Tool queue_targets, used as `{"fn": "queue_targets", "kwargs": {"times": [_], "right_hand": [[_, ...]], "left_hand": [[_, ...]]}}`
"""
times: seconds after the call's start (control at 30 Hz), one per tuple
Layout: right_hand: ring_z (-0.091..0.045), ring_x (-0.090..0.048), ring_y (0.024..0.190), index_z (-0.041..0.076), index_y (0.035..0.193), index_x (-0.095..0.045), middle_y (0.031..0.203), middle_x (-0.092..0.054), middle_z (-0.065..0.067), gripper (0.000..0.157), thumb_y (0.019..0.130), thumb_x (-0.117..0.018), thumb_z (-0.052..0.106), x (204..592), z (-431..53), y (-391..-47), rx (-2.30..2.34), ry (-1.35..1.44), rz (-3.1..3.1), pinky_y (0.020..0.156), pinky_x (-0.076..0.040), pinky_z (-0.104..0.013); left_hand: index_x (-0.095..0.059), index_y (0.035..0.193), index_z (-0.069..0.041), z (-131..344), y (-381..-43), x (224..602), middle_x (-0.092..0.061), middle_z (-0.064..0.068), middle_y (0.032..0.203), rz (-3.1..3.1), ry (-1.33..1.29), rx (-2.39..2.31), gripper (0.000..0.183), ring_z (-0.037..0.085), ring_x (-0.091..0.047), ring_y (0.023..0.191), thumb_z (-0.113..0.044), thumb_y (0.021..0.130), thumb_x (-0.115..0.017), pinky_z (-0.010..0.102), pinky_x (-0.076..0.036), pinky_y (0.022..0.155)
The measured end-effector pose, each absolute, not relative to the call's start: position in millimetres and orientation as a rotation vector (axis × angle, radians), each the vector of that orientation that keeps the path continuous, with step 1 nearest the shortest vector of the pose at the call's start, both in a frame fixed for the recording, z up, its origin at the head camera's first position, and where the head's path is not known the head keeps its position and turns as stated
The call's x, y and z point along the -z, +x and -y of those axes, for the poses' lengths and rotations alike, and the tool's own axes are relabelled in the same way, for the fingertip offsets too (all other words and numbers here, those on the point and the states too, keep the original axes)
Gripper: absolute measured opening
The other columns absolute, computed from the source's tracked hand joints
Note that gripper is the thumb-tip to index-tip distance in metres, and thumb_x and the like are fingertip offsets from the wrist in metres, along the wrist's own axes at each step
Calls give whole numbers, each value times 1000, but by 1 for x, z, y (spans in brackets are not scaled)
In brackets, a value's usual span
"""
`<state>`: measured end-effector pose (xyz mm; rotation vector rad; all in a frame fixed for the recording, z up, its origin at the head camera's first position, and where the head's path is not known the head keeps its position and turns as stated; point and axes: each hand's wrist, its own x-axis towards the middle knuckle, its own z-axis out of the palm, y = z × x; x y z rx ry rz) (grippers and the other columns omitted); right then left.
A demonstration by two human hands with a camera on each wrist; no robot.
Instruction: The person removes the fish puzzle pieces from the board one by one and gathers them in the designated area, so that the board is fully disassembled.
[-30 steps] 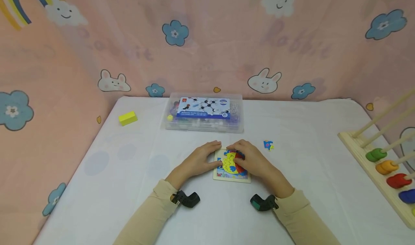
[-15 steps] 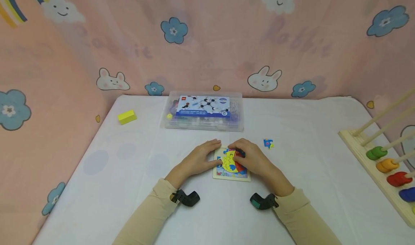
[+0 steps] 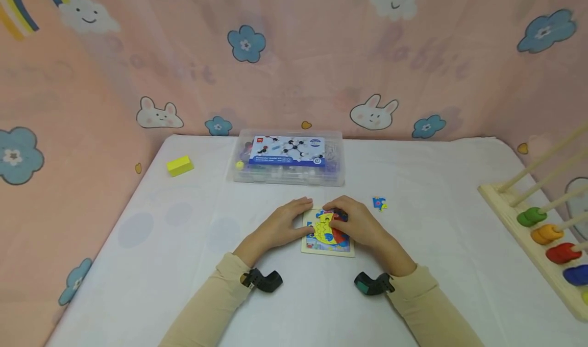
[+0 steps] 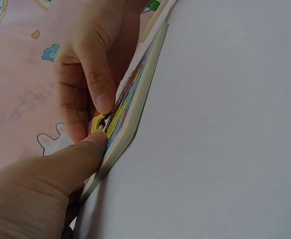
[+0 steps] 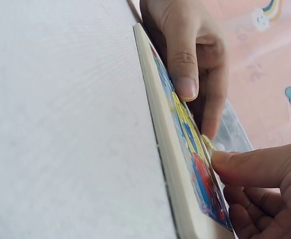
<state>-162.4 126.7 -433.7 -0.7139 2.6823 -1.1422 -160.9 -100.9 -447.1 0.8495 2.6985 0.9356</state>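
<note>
In the head view a small square jigsaw puzzle board (image 3: 327, 252) with a yellow fish picture lies on the white table. My left hand (image 3: 281, 228) grips its left side, thumb on the picture and fingers along the edge. My right hand (image 3: 360, 225) is over the board's right part, covering its upper right corner. Both wrist views show a yellow puzzle piece (image 5: 208, 143), tilted up from the board, pinched between my right thumb and fingers; red also shows beside it in the left wrist view. A blue and yellow loose puzzle piece (image 3: 379, 203) lies to the right of the board.
Behind the board stands a clear plastic molecular model kit box (image 3: 288, 176). A yellow block (image 3: 180, 166) sits at the back left. On the right is a wooden rack (image 3: 514, 219) with rods and coloured beads. A pink patterned cloth (image 3: 294, 71) hangs behind the table.
Both hands stay nearly in place at the board. The right fingers have shifted slightly at its upper right part. The loose piece lies where it was.
</note>
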Motion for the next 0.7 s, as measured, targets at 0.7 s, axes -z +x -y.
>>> {"fn": "queue_targets", "kwargs": {"times": [0.7], "right_hand": [[-30, -51, 112, 5, 124, -58, 125, -54, -15, 34, 90, -60, 9, 422, -191, -172, 1167, -414, -2695, 100, -46, -50]], "left_hand": [[-47, 139, -6, 100, -162, 450, -42, 5, 148, -2722, 857, -925, 65, 20, -34, 140, -36, 87, -68, 37, -28, 117]]}}
